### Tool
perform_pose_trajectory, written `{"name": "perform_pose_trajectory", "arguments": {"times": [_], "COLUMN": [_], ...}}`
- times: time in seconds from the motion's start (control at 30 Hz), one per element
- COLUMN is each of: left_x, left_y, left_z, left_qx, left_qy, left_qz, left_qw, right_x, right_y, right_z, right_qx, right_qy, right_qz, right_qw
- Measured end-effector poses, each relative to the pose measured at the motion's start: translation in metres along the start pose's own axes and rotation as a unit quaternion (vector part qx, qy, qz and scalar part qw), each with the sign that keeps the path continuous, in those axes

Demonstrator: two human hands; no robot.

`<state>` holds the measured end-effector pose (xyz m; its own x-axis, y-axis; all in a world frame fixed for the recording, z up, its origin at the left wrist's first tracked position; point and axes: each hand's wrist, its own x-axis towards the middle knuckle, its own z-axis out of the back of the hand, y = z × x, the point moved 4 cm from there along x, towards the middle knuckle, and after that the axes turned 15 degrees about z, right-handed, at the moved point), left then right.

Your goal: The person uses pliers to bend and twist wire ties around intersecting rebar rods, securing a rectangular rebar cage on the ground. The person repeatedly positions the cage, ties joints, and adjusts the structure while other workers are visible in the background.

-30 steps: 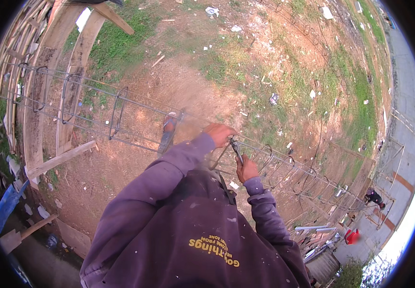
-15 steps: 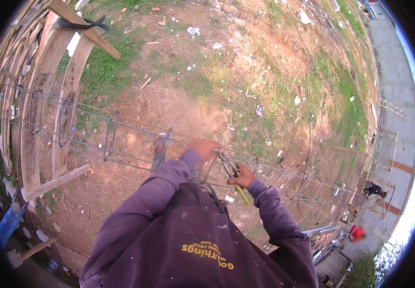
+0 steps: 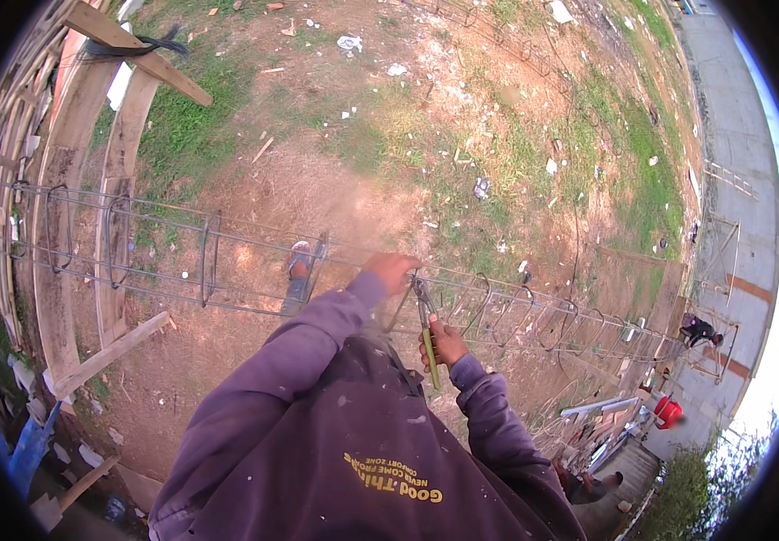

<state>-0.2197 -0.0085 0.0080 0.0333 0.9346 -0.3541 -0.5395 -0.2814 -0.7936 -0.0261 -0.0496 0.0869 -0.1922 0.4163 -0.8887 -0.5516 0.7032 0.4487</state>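
Note:
A long steel rebar cage (image 3: 205,261) with rectangular stirrups runs crosswise in front of me. My left hand (image 3: 391,272) is closed at its far upper bar, its fingertips right beside the jaws of the pincers; part of its grip is hidden. In my right hand (image 3: 446,344) are steel pincers with yellow-green handles (image 3: 429,356), held upright with the handles pressed close together. Their jaws meet the bar at a stirrup corner, where any tie wire is too small to make out.
A sandalled foot (image 3: 299,258) shows beneath the cage. Wooden planks (image 3: 63,225) and stacked poles stand at the left, with a blue sheet (image 3: 31,455) lower down. Litter dots the grassy dirt. A person (image 3: 700,331) and a red object (image 3: 668,413) are far right.
The pincers' handles have come together and swung left to a more upright angle, my right hand moving with them. My left hand stays at the bar. The view has shifted slightly.

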Motion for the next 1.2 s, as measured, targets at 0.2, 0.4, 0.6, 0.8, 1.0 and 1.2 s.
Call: {"name": "perform_pose_trajectory", "arguments": {"times": [0.2,0.4,0.6,0.8,1.0,1.2], "left_x": [-0.019,-0.038,-0.021,-0.048,-0.030,-0.039], "left_y": [-0.023,-0.115,-0.105,-0.091,-0.092,-0.121], "left_z": [0.003,-0.026,-0.036,-0.045,-0.041,-0.037], "left_qx": [0.057,0.007,0.049,0.029,0.088,-0.045], "left_qy": [-0.020,-0.051,-0.008,-0.033,0.124,-0.037], "left_qz": [-0.109,-0.188,-0.252,-0.374,-0.327,-0.305], "left_qw": [0.992,0.981,0.967,0.926,0.933,0.951], "right_x": [0.022,0.024,-0.026,-0.088,-0.098,-0.056], "right_y": [0.032,0.078,0.079,0.023,0.019,0.061], "right_z": [0.060,0.087,0.061,0.033,-0.014,0.067], "right_qx": [-0.232,-0.259,-0.521,-0.515,-0.633,-0.248], "right_qy": [0.173,0.206,0.051,-0.089,-0.435,-0.037], "right_qz": [-0.113,-0.151,0.099,0.095,0.240,0.020], "right_qw": [0.950,0.931,0.846,0.847,0.594,0.968]}}
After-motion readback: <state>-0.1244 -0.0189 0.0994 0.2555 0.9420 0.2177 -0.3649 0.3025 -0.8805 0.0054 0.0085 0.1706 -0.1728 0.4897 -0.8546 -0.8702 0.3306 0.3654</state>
